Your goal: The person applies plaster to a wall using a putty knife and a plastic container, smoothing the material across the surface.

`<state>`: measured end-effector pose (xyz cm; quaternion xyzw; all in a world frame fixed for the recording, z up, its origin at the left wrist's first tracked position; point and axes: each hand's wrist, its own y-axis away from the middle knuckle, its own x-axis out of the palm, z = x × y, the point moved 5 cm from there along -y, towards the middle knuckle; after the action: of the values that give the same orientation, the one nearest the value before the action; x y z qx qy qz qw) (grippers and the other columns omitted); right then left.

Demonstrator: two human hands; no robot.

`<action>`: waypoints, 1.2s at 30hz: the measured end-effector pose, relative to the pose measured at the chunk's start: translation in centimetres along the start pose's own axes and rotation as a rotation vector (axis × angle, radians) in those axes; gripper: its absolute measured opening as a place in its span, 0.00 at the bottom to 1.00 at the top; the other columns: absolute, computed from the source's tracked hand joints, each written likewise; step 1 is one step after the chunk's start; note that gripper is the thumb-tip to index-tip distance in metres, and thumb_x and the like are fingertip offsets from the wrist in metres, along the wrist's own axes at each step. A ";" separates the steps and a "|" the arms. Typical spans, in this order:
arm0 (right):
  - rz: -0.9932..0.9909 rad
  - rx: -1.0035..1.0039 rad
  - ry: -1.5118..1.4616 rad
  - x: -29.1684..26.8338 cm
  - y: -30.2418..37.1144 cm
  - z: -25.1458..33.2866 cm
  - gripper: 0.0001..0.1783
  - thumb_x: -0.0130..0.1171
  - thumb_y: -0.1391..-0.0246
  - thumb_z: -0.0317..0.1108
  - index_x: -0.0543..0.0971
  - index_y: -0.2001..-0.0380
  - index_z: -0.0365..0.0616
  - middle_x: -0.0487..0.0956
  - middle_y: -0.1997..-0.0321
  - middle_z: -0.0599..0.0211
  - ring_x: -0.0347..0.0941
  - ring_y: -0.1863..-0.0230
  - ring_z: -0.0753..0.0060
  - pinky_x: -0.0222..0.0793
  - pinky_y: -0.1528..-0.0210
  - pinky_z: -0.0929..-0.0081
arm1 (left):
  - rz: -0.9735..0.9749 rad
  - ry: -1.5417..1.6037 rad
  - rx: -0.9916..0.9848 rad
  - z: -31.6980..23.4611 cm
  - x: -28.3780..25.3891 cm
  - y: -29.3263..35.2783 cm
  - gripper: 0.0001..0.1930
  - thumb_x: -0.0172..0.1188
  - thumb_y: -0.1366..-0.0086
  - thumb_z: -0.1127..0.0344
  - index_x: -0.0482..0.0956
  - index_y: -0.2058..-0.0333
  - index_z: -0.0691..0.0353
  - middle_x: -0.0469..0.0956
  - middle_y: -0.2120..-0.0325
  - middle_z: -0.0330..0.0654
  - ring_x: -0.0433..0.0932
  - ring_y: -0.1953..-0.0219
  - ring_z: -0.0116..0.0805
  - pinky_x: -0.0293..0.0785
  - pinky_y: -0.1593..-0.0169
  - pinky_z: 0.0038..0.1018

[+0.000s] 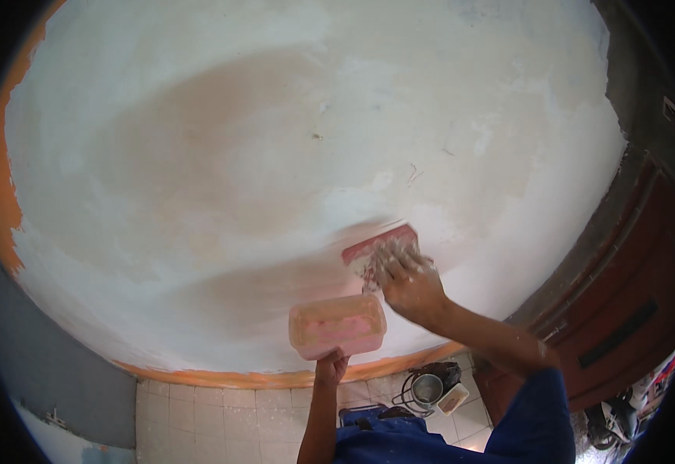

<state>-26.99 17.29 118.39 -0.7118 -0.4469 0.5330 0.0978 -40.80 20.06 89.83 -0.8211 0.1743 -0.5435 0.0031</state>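
A red-handled putty trowel [376,251] is held flat against the wall [221,155] by the right hand [408,284], just right of the picture's centre at about four o'clock. The fingers [399,259] are closed over the back of the blade and spattered with white filler; the blade's upper left edge is blurred. The right forearm is seen running down toward five o'clock, where a blue sleeve [534,417] is met.

Directly below the trowel, at about six o'clock, a pink rectangular plastic tub [339,325] is gripped from underneath by the left hand [330,366]. The fingers are curled round the tub's lower edge, and the tub is held up close to the wall, just below and left of the right hand without touching it.

The wall is covered for the most part in white filler, with a wide patch of bare peach plaster showing through from ten o'clock toward the centre. An orange painted strip [275,379] is left along the wall's lower edge, and more orange is seen at nine o'clock.

Pale floor tiles [213,421] are laid below the wall at seven o'clock. A metal pail [427,389] and a small shallow tray [452,399] are set on them at about five o'clock, just beside each other. A dark red-brown door [623,309] is seen at four o'clock.
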 end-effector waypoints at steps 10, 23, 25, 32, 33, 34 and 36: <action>-0.631 0.342 0.112 -10.3 -9.0 -12.3 0.29 0.51 0.68 0.20 0.72 0.55 0.46 0.74 0.58 0.58 0.72 0.62 0.60 0.71 0.63 0.71 | -0.079 0.106 -0.026 0.6 0.6 -0.3 0.31 0.53 0.55 0.85 0.59 0.50 0.60 0.66 0.54 0.43 0.64 0.48 0.42 0.65 0.47 0.41; -0.087 0.364 -0.409 7.3 7.3 1.6 0.24 0.50 0.65 0.19 0.73 0.57 0.39 0.74 0.57 0.54 0.71 0.55 0.59 0.68 0.54 0.68 | -0.131 -0.003 -0.013 3.7 -4.4 1.5 0.31 0.54 0.55 0.83 0.59 0.49 0.60 0.66 0.53 0.44 0.64 0.49 0.43 0.64 0.47 0.40; -0.259 0.617 -0.721 5.2 8.1 0.0 0.21 0.48 0.64 0.17 0.75 0.61 0.39 0.76 0.63 0.56 0.74 0.62 0.64 0.70 0.59 0.72 | -0.084 -0.046 0.008 3.6 -5.8 2.0 0.33 0.55 0.56 0.79 0.57 0.47 0.61 0.65 0.52 0.44 0.63 0.47 0.44 0.62 0.46 0.42; -0.387 1.486 -2.183 6.6 15.6 2.4 0.14 0.48 0.62 0.19 0.71 0.67 0.30 0.75 0.73 0.60 0.73 0.74 0.70 0.71 0.68 0.75 | 0.107 0.002 -0.124 4.9 -4.8 4.8 0.32 0.55 0.52 0.69 0.56 0.46 0.61 0.63 0.50 0.43 0.62 0.46 0.40 0.63 0.46 0.37; -0.399 1.542 -2.280 6.9 15.8 3.0 0.14 0.49 0.62 0.20 0.71 0.67 0.30 0.75 0.73 0.61 0.73 0.72 0.69 0.71 0.67 0.74 | 0.132 0.033 -0.103 4.5 -3.2 4.6 0.32 0.55 0.51 0.67 0.56 0.46 0.61 0.63 0.50 0.43 0.62 0.46 0.40 0.63 0.46 0.36; -0.400 1.548 -2.308 7.7 16.3 3.4 0.14 0.49 0.62 0.20 0.71 0.66 0.30 0.75 0.72 0.60 0.74 0.72 0.69 0.71 0.66 0.73 | 0.158 0.064 -0.083 4.0 -1.4 4.1 0.32 0.55 0.50 0.64 0.56 0.46 0.61 0.62 0.49 0.44 0.62 0.46 0.39 0.63 0.46 0.35; -0.400 1.575 -2.363 9.1 18.0 4.4 0.14 0.50 0.61 0.21 0.71 0.66 0.30 0.75 0.71 0.59 0.74 0.70 0.68 0.72 0.64 0.70 | 0.357 0.193 -0.112 3.0 4.3 3.1 0.39 0.58 0.52 0.59 0.49 0.43 0.58 0.56 0.46 0.45 0.58 0.44 0.45 0.60 0.45 0.42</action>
<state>-20.80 12.11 99.39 0.4530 0.0508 0.8833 0.1094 -37.49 15.29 91.87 -0.7203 0.3465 -0.5998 0.0370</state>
